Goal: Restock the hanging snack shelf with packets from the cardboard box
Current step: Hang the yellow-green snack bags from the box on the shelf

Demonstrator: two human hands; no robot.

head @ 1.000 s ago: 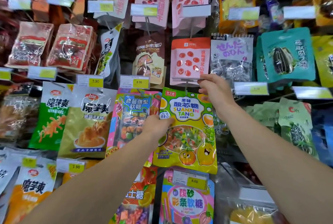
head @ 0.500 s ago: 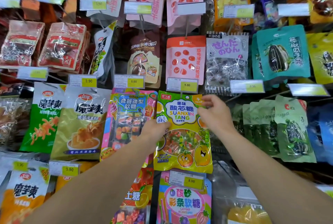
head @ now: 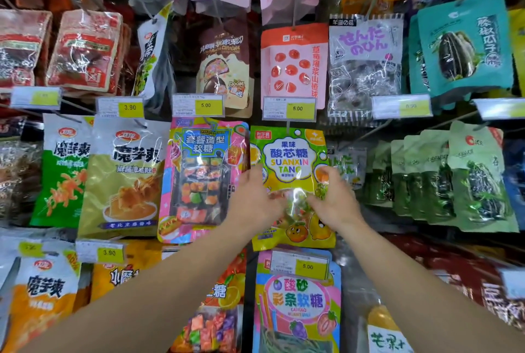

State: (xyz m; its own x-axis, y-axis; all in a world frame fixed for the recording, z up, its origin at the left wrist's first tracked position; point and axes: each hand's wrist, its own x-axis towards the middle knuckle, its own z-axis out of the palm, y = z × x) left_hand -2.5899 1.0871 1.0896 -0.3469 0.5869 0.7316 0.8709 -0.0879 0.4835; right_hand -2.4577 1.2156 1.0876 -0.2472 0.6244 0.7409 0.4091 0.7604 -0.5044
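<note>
A yellow-green candy packet [head: 289, 153] marked SUANXIN TANG hangs on a peg under a 5.00 price tag [head: 289, 108] in the middle of the shelf. My left hand [head: 252, 199] holds its left edge, thumb lying on the front. My right hand [head: 332, 199] grips its right side, fingers curled over the front. Both hands sit at the packet's middle, and its lower part shows below them. The cardboard box is out of view.
A pink sushi-candy packet [head: 203, 176] hangs just left, touching my left hand's side. Dark green seed packets [head: 454, 179] hang to the right. A pink and blue candy packet [head: 298, 307] hangs directly below. Rows of other packets and price tags fill the shelf all around.
My right hand came down from the peg and price tag to the packet's right side. The price tag now hangs in full view. My left hand stayed on the packet's left edge.
</note>
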